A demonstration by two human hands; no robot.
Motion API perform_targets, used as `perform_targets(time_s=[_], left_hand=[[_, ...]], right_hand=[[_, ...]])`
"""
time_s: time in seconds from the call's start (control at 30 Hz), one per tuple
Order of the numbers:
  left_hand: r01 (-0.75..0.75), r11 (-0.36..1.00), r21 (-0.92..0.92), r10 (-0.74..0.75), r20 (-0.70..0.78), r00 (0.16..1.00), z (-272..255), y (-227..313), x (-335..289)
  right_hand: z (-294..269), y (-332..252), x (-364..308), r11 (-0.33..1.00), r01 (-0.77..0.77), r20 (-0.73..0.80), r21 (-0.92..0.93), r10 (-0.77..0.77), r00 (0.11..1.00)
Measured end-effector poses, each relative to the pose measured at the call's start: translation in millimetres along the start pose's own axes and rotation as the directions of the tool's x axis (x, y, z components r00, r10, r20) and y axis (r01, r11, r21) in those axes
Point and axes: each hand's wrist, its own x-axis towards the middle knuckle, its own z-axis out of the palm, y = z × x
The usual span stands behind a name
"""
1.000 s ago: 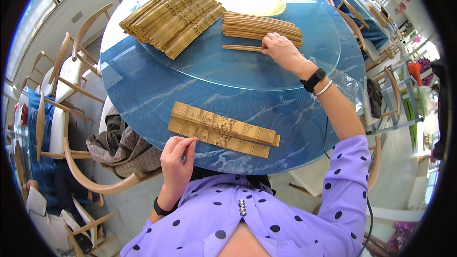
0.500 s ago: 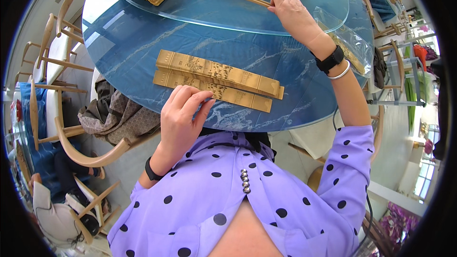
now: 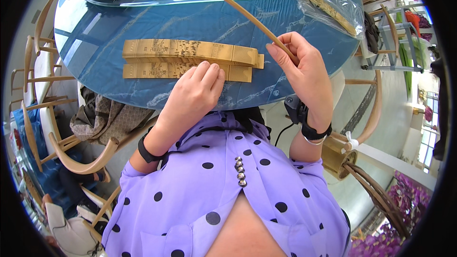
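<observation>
Where the blue table (image 3: 95, 57) spreads: upper frame.
Gold strips (image 3: 190, 51): upper middle, running left-right.
My left hand (image 3: 195, 88): nearer, fingers bunched over them; pinch, can't tell.
My right hand (image 3: 304, 69): right of them, pinching the wooden stick (image 3: 250, 16) (maybe paired), slanting up-left.

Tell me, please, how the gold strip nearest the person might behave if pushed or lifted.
The nearer gold strip looks thin and flat, so it is probably light. The line across its right part may be a crease where it could bend. On the glossy blue table it might slide easily, unless the left hand over it presses down.
</observation>
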Motion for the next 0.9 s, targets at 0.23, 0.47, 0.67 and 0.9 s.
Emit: perform_targets(time_s=[0.23, 0.47, 0.67, 0.9], left_hand=[[0.059, 0.957, -0.285, -0.092, -0.104, 0.990, 3.7, -2.0, 4.8], [0.154, 0.871, -0.466, -0.194, -0.039, 0.980, 9.1, -1.8, 2.8], [0.168, 0.840, -0.516, -0.188, 0.014, 0.982, 8.3, 8.0, 9.3], [0.203, 0.817, -0.539, -0.182, 0.094, 0.979, 9.2, 4.4, 8.5]], right_hand=[[37.8, 20.2, -47.2, 0.969, -0.215, 0.034, 0.124, 0.212, 0.977], [51.2, 17.7, -48.8, 0.939, -0.248, 0.130, 0.237, 0.222, 0.966], [47.6, 18.0, -51.6, 0.977, -0.187, -0.003, 0.104, 0.188, 0.982], [55.4, 16.3, -54.1, 0.994, -0.094, -0.003, -0.062, 0.094, 0.996]])
